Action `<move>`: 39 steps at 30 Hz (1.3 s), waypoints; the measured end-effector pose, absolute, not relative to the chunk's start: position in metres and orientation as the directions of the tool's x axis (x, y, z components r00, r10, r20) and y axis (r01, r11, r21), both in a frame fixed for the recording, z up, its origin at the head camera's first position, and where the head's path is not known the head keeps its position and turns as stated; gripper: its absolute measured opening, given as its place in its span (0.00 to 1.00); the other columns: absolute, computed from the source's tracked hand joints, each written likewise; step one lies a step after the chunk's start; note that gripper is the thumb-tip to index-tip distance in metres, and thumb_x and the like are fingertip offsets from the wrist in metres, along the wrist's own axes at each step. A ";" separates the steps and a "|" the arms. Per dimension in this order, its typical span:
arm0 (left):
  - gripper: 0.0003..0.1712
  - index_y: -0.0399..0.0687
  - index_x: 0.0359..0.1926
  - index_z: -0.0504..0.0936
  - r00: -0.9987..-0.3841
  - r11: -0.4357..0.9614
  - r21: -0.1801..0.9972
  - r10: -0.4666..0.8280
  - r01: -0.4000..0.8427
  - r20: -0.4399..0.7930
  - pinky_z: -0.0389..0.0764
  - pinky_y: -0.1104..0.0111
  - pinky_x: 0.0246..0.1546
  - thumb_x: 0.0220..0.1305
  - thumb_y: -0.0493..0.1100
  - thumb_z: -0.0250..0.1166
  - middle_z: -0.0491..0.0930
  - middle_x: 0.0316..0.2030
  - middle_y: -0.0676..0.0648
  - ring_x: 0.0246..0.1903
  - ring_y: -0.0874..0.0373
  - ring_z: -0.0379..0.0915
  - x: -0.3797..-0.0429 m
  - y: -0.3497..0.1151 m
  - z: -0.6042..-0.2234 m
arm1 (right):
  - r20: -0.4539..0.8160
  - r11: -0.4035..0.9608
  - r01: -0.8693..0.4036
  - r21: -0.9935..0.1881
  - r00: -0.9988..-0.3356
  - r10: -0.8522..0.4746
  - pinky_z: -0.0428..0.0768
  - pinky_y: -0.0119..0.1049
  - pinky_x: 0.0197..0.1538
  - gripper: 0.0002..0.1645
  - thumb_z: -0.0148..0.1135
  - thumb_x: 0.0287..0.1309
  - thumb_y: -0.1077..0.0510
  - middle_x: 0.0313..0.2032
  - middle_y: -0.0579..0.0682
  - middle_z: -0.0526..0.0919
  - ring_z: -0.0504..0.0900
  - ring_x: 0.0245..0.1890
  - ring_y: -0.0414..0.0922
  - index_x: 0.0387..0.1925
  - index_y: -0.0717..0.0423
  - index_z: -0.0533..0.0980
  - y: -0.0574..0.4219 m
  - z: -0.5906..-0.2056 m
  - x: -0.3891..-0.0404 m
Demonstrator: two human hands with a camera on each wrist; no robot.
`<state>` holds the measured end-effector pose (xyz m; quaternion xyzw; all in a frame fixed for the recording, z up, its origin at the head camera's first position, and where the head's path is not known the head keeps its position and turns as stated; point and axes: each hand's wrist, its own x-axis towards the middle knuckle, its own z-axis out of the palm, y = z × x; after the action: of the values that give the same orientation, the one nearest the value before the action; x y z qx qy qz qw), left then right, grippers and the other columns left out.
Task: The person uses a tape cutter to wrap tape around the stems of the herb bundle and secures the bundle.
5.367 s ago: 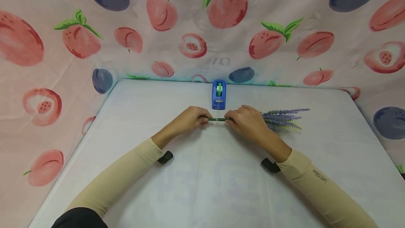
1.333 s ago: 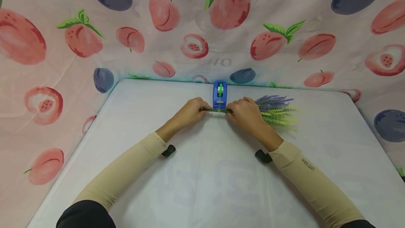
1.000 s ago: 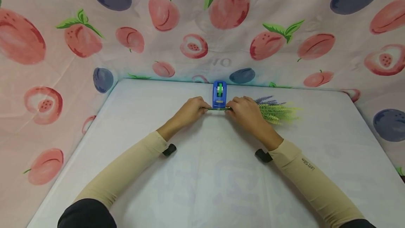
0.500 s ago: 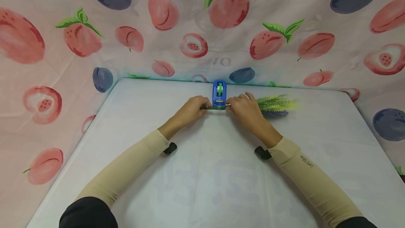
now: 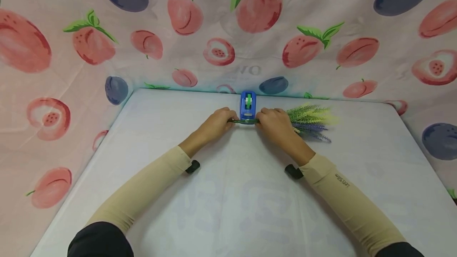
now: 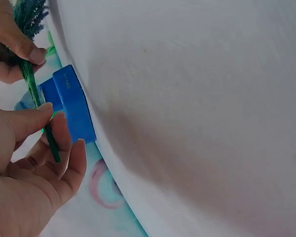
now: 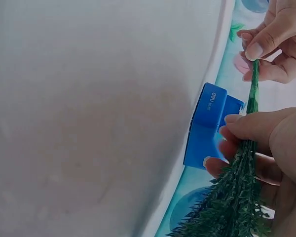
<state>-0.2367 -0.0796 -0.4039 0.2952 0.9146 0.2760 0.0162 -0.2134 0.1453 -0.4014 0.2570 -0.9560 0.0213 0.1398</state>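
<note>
In the head view a bunch of lavender-like flowers (image 5: 308,117) lies sideways between both hands, its yellow-green and purple heads pointing right. My left hand (image 5: 217,123) pinches the tail of the green stems (image 5: 247,121) between thumb and fingers; in the left wrist view the cut stem end (image 6: 54,150) pokes out past the fingertips. Just below the flower heads (image 7: 229,197), my right hand (image 5: 277,128) grips the stems with thumb and curled fingers. Right behind the stems stands a blue tape dispenser (image 5: 248,104) with a green-cored roll, its front edge overlapped by them.
A white-covered table (image 5: 232,193) extends toward me from the hands. Fruit-patterned cloth (image 5: 200,50) hangs along its back and left side. A black camera mount (image 5: 192,167) sits under the left wrist, another (image 5: 294,171) under the right.
Both hands have carried the bunch back toward the tape dispenser. The bunch has turned about its stems: purple heads, on the far side 1.3 seconds ago, now lie on the near side, yellow-green ones behind.
</note>
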 end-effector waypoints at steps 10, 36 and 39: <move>0.12 0.41 0.51 0.88 -0.840 0.748 0.414 0.535 0.519 0.086 0.81 0.61 0.50 0.71 0.33 0.62 0.80 0.42 0.43 0.46 0.52 0.78 -0.238 -0.077 -0.404 | 0.315 0.853 -0.522 0.005 -0.809 -0.497 0.82 0.49 0.48 0.12 0.74 0.59 0.58 0.35 0.55 0.85 0.84 0.35 0.51 0.42 0.61 0.84 0.145 -0.402 -0.213; 0.21 0.39 0.59 0.83 -0.829 0.751 0.398 0.557 0.527 0.046 0.82 0.62 0.51 0.65 0.29 0.68 0.86 0.49 0.42 0.47 0.52 0.83 -0.252 -0.058 -0.394 | 0.226 0.861 -0.491 -0.133 -0.861 -0.456 0.83 0.46 0.37 0.19 0.76 0.57 0.55 0.36 0.54 0.84 0.85 0.35 0.50 0.48 0.60 0.85 0.139 -0.402 -0.232; 0.22 0.39 0.59 0.83 -0.829 0.745 0.410 0.556 0.527 0.055 0.83 0.62 0.51 0.64 0.29 0.68 0.86 0.50 0.42 0.47 0.52 0.84 -0.253 -0.058 -0.395 | 0.212 0.863 -0.480 -0.154 -0.870 -0.446 0.84 0.46 0.38 0.20 0.76 0.56 0.56 0.37 0.54 0.85 0.85 0.36 0.50 0.49 0.60 0.85 0.139 -0.402 -0.233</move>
<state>-0.2526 -0.0583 -0.3955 0.2901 0.9333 0.2087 0.0353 -0.2329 0.1388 -0.4022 0.2409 -0.9615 0.1013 0.0848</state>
